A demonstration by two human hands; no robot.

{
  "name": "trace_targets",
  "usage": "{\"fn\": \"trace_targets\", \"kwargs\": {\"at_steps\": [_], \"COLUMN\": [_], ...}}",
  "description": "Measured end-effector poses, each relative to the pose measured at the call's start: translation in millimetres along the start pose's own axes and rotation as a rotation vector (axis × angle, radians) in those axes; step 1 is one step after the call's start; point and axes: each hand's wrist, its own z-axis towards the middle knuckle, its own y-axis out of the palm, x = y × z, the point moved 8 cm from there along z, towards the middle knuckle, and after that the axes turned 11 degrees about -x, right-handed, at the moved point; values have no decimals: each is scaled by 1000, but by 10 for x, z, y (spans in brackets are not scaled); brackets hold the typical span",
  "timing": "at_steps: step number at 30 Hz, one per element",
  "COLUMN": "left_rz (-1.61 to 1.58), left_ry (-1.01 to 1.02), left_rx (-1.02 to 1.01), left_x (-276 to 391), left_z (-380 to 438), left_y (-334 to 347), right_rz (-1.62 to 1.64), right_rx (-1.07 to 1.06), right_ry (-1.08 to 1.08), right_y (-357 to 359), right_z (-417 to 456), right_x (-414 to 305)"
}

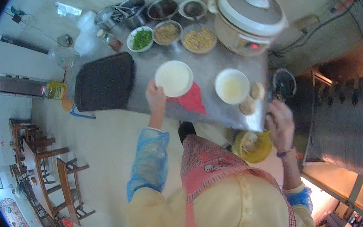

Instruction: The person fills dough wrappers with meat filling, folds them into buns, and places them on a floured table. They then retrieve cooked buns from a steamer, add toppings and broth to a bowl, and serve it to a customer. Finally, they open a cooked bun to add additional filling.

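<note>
My left hand (155, 95) grips the rim of a round white bowl (174, 79) with its thumb at the near left side. What is inside looks plain white. Under and beside that bowl, a red cloth (193, 101) lies on the metal tabletop (148, 63). My right hand (280, 124) is just past the table's right edge, fingers curled and blurred, so whether it holds anything is unclear. Beyond it is a round, dark, pale-rimmed vessel (284, 83). A second white bowl (232, 86) with pale yellowish contents stands near two round tan objects (251, 98).
A rice cooker (251, 19) stands at the back right. Bowls of chopped greens (141, 39), brownish food (167, 32) and yellowish pieces (199, 40) line the back. A black tray (104, 82) lies left. Below the table is a yellow-lined bin (255, 147).
</note>
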Motion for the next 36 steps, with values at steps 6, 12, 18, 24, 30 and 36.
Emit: {"fn": "trace_targets", "kwargs": {"at_steps": [6, 12, 18, 24, 30, 36], "left_rz": [177, -139, -104, -169, -220, -173], "left_ry": [-60, -183, -220, -421, -344, -343], "left_rx": [-129, -356, -420, -429, -420, -412], "left_x": [-374, -413, -797, -863, -747, -866], "left_z": [623, 687, 446, 173, 179, 149], "left_y": [208, 438, 164, -262, -259, -224], "right_rz": [241, 642, 1771, 1783, 689, 537], "right_rx": [-176, -225, -88, -169, -9, -35], "right_ry": [-111, 46, 656, 567, 191, 76], "right_y": [1311, 2235, 3497, 3977, 3433, 3024], "right_z": [1545, 3494, 5126, 5593, 5764, 5705], "right_x": [-1171, -1599, -1458, -1464, -1753, -1955]}}
